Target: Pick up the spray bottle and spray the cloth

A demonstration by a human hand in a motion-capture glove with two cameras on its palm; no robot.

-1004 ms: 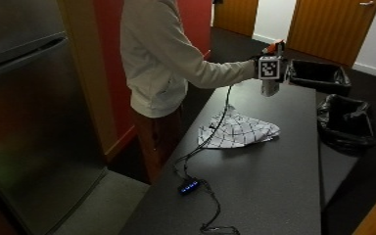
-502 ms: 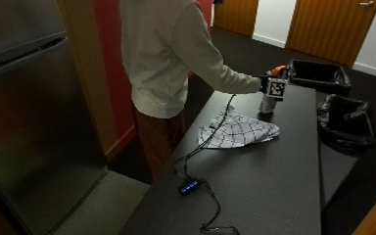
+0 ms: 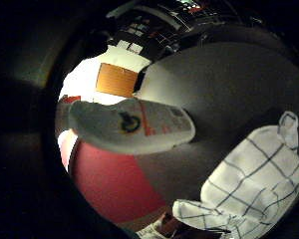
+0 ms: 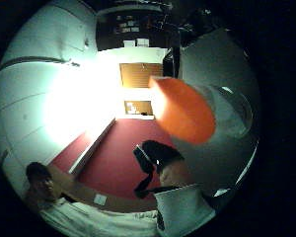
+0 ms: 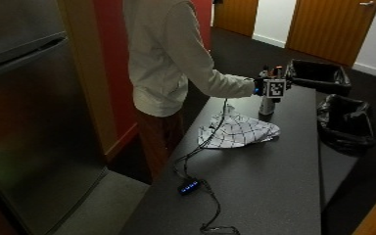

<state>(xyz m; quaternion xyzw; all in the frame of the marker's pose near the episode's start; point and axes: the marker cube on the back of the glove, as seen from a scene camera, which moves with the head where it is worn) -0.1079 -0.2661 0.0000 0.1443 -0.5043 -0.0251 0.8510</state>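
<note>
Spray bottle (image 5: 266, 106) half hidden behind hand (image 5: 265, 86)

Close to my palm lies the spray bottle (image 3: 134, 125), its pale body filling the middle of what I see, with a dark round mark and some reddish print on its label. Whether I am holding it I cannot tell from here. Behind it spreads the dark grey desk (image 3: 224, 84). The cloth (image 3: 251, 181), white with a thin dark grid, lies crumpled on that desk, near the bottle but apart from it, one small loop sticking out at its edge. Past the desk's edge I see a red surface (image 3: 112, 184) and an orange door (image 3: 117, 79) in a bright white wall.
</note>
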